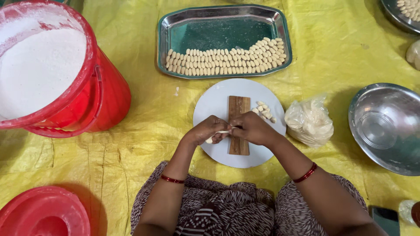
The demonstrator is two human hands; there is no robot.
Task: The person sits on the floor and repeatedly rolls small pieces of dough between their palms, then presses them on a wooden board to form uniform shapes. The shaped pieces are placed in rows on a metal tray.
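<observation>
1. So, both hands meet over the middle of the round white plate (210,102). The left hand (206,130) and the right hand (253,129) are curled in, fingertips together, pinching a thin strip of pale dough (217,134) between them. A stub of it pokes out under the left hand.
2. That dough looks soft and light, probably a bit tacky, so I'd guess it squashes or tears if you grip hard. Fingertip hold near the ends seems the way, gentle pressure only.
3. Right under the hands lies a ridged wooden board (239,126), standing lengthwise on the plate. A few small shaped dough pieces (264,111) sit just beside it on the right.
4. Further out: a clear bag (309,120) of more dough touching the plate edge, a steel tray (224,29) with neat rows of finished pieces beyond, an empty steel bowl (385,126) on the right, and a red bucket (83,96) of white powder on the left. All on a yellow sheet (131,144).
</observation>
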